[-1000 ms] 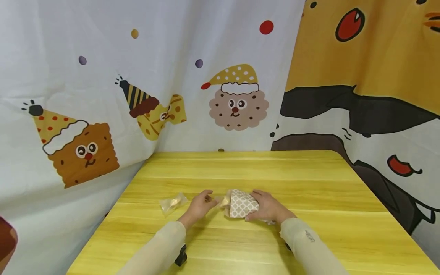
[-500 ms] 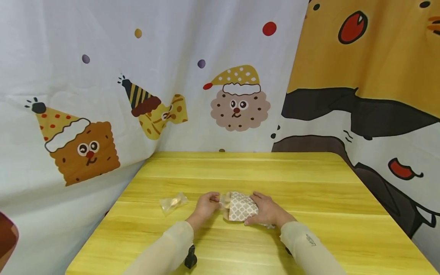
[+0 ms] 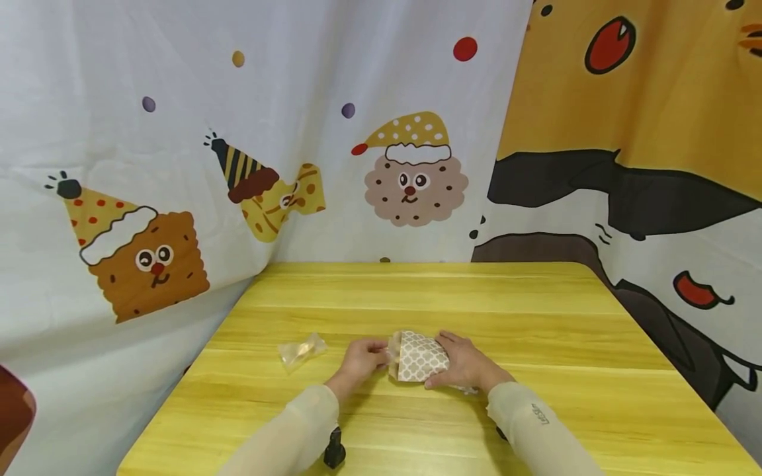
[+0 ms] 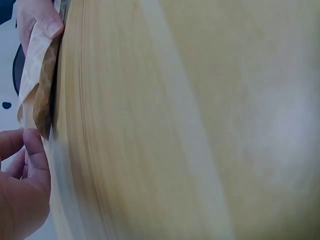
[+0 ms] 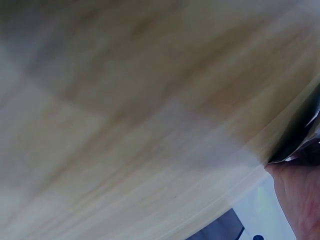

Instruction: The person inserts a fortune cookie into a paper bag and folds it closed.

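Note:
A paper bag [image 3: 421, 357] with a white-and-beige lattice pattern lies on its side on the table, its open mouth facing left. My right hand [image 3: 467, 363] grips the closed end, thumb at the near side and fingers over the far side. At the mouth, my left hand [image 3: 360, 362] pinches the end of a small clear-wrapped packet [image 3: 393, 354] that is mostly inside the bag. In the left wrist view, thumb and index fingertip meet at the bag's brown inner edge [image 4: 44, 107]. The right wrist view catches only part of the right hand [image 5: 302, 195].
Another clear packet [image 3: 303, 350] with a golden item inside lies on the table to the left of my left hand. The wood-grain table [image 3: 428, 291] ends at a cartoon-printed curtain [image 3: 333, 79] behind and on both sides.
My left hand has moved right to the bag's mouth, and the wrapped packet has gone deeper into the bag. The right hand keeps its grip on the bag.

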`<state>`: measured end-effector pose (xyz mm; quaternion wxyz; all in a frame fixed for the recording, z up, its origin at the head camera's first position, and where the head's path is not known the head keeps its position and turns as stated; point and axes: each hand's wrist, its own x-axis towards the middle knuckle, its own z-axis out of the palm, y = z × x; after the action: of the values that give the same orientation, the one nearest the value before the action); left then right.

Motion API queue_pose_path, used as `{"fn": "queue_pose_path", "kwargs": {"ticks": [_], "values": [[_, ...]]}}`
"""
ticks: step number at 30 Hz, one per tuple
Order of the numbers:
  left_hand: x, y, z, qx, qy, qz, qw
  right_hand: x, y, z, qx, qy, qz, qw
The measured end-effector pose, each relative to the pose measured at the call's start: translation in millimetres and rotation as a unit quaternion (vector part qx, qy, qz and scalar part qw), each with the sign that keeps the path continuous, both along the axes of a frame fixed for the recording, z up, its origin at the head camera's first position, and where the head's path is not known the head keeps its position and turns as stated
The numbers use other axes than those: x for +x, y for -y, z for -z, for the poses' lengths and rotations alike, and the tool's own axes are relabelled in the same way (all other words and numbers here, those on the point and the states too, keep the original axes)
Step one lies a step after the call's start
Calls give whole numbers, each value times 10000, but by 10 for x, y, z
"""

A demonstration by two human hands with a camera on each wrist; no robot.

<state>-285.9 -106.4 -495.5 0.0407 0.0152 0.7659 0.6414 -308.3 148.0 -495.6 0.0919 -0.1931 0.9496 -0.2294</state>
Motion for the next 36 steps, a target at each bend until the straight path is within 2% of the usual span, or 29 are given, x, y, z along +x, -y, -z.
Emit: {"fn": "queue_pose_path", "kwargs": {"ticks": [8, 16, 21, 28, 32, 36], "values": [[23, 2, -24, 272, 159, -161, 9994, -8, 6, -40, 7, -26, -78, 10000], [107, -6, -80, 187, 322, 222, 9991, -7, -7, -61, 5, -75, -134, 9999], [118, -77, -79, -8, 191, 242, 9995, 1, -15, -46, -67, -81, -138, 9998], [126, -186, -36, -336, 204, 653, 9971, 29, -16, 1, -108, 3, -110, 9999], [127, -106, -45, -433, 84, 681, 9967, 29, -16, 14, -127, -29, -131, 9998], [133, 103, -114, -862, -283, 666, 9936, 28, -6, 10, -110, -44, -156, 9998]]}}
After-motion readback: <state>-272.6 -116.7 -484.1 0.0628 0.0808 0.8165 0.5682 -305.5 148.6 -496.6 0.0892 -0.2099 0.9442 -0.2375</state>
